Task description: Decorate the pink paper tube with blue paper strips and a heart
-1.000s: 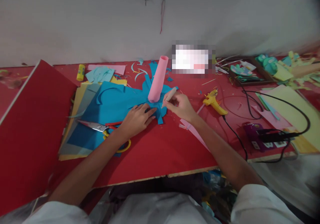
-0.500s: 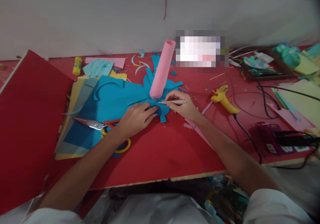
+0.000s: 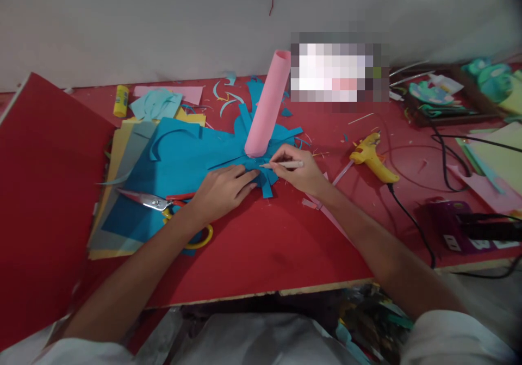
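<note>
Pressing down with the left hand (image 3: 222,191), loosely spread and gripping nothing visible, on the near side of the blue paper shape (image 3: 267,183), seemingly to steady it against sliding. Pinching the pale pen-like stick (image 3: 291,164) between thumb and fingers of the right hand (image 3: 299,172), with the tip angled left and close to the blue surface, probably for fine control (too small to tell whether touching). Bearing from both sides, perhaps to balance the light paper just near the foot of the pink tube (image 3: 269,104). Standing at the middle of the blue shape and leaning far and right, apparently with enough room around the base for both hands.

Lying to the left, beneath the left forearm, red-and-yellow-handled scissors (image 3: 150,200) on the large blue sheet (image 3: 179,142), likely set there within easy reach. Resting to the right on the red table (image 3: 265,256), a yellow glue gun (image 3: 373,158) on its side, seemingly parked out of the way, with the cord trailing near and right. Placed at far left, upright, a yellow glue stick (image 3: 121,101), beside scraps of pale blue paper (image 3: 157,104).
</note>
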`<state>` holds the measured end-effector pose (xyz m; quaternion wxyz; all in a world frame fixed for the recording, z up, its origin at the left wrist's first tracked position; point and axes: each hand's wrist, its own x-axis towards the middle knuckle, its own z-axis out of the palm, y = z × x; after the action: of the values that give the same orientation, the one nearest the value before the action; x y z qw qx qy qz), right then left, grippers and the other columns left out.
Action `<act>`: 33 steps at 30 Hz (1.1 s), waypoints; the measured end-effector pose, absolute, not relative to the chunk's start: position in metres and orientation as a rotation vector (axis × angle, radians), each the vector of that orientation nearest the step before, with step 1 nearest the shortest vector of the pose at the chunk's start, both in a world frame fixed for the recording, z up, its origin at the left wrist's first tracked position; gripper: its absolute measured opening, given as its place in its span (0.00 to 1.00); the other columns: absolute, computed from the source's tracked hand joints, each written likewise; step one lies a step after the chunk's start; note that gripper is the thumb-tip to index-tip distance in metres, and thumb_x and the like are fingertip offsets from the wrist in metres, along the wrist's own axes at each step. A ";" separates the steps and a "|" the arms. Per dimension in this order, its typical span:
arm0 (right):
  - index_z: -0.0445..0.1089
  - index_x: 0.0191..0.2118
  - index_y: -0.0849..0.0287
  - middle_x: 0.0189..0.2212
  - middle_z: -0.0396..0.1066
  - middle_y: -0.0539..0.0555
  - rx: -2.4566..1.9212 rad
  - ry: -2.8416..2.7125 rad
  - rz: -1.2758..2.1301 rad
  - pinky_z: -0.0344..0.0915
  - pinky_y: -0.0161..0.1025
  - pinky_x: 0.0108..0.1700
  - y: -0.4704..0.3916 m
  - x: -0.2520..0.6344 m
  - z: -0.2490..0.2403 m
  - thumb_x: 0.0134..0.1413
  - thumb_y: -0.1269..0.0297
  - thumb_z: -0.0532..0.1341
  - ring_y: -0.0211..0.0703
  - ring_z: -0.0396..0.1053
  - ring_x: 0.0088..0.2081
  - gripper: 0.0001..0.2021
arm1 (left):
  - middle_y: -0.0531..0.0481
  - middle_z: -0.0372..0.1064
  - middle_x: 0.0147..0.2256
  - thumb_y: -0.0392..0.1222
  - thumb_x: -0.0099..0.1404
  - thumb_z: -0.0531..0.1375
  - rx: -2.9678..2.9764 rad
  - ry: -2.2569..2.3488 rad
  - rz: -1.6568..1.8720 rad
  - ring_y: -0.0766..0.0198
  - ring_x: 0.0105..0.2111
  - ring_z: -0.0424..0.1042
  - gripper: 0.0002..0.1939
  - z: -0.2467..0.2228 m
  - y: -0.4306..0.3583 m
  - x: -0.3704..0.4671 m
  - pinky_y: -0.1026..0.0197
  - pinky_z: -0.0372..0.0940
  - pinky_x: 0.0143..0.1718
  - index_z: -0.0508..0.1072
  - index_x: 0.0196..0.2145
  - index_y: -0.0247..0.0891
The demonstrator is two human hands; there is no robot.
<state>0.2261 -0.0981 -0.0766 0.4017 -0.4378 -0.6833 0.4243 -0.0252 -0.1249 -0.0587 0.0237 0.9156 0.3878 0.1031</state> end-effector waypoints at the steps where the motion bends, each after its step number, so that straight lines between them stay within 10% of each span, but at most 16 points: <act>1: 0.71 0.34 0.55 0.28 0.72 0.49 -1.112 -1.715 1.064 0.61 0.38 0.32 -0.098 0.226 -0.077 0.62 0.45 0.67 0.39 0.65 0.29 0.17 | 0.44 0.78 0.43 0.48 0.82 0.52 2.829 1.200 0.319 0.56 0.41 0.78 0.20 -0.059 -0.125 -0.025 0.57 0.68 0.36 0.77 0.61 0.42; 33: 0.71 0.35 0.55 0.29 0.73 0.50 -1.080 -1.693 1.105 0.62 0.39 0.32 -0.098 0.228 -0.078 0.64 0.45 0.67 0.40 0.68 0.30 0.17 | 0.44 0.77 0.40 0.48 0.83 0.50 2.829 1.198 0.335 0.55 0.41 0.77 0.21 -0.061 -0.124 -0.026 0.57 0.66 0.36 0.78 0.60 0.41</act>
<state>0.2285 -0.0978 -0.0780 0.4119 -0.4295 -0.6731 0.4392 -0.0257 -0.1242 -0.0611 0.0254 0.9152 0.3874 0.1085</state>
